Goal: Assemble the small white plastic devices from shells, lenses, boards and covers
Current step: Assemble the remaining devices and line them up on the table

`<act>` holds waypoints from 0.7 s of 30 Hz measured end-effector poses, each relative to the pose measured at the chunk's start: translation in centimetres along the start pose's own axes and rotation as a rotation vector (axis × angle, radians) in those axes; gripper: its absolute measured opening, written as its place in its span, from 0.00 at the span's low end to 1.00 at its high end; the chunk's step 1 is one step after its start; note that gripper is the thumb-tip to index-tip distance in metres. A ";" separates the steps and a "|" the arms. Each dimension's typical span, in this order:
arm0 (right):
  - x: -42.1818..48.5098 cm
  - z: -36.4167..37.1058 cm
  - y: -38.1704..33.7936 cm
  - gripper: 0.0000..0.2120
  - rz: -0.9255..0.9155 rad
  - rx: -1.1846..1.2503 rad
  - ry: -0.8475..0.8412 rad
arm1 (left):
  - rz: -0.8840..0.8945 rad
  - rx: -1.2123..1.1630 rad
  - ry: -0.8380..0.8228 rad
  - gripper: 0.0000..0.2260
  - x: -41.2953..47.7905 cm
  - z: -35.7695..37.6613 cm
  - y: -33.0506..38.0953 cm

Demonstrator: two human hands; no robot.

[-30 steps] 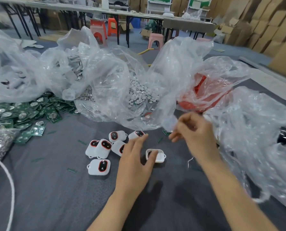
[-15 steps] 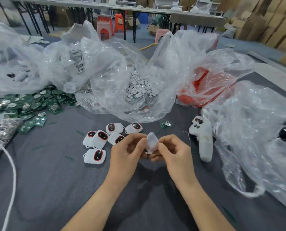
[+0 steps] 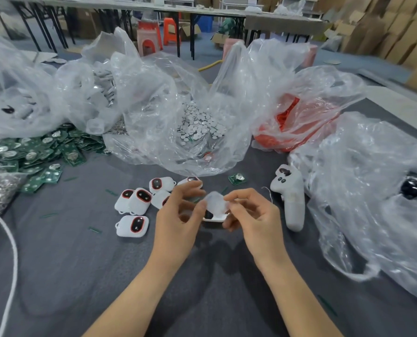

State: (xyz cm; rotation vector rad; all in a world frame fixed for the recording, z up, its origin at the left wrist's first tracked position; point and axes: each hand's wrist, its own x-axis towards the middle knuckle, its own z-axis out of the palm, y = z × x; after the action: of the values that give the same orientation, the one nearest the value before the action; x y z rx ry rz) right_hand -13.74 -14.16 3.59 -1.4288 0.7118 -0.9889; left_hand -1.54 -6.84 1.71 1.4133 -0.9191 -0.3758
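Fitting the lens (image 3: pixel 215 202), I judge — left grip (image 3: pixel 178 216) and right grip (image 3: pixel 252 221) both pinch it over the shell (image 3: pixel 214 218); next, seat it squarely.

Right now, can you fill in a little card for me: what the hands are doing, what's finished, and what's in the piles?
left hand: pinches the clear piece
right hand: pinches the same clear piece
white shell: just under the clear piece, between the hands
finished devices: a cluster lying left of the hands
green boards: big pile at far left
white discs: inside a clear bag behind
table: grey cover
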 end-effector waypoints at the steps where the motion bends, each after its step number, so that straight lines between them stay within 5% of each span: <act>1: 0.0 0.0 0.0 0.11 -0.004 0.000 0.003 | 0.088 0.072 -0.010 0.10 -0.1 -0.1 0.1; 4: -0.1 -0.1 0.0 0.13 -0.014 0.001 -0.021 | 0.315 0.248 -0.112 0.09 -0.3 -0.3 0.1; 7: -0.3 0.0 0.0 0.15 -0.039 -0.021 -0.076 | 0.352 0.290 -0.107 0.06 -0.4 -0.1 -0.2; 11: -0.1 -0.1 0.2 0.12 -0.037 -0.059 -0.063 | 0.082 0.029 0.005 0.10 -0.1 -0.3 -0.2; 14: 0.0 -0.1 0.2 0.07 0.023 -0.114 -0.089 | -0.089 -0.241 0.041 0.03 0.4 -0.4 0.1; 21: 0.1 -0.1 0.1 0.03 0.096 -0.010 -0.120 | -0.170 -0.343 -0.035 0.05 0.3 -0.3 0.1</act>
State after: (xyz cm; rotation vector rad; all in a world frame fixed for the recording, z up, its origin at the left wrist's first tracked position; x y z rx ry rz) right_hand -13.81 -14.31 3.51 -1.4364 0.6906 -0.8198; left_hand -1.11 -6.86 1.91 1.1727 -0.7235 -0.6563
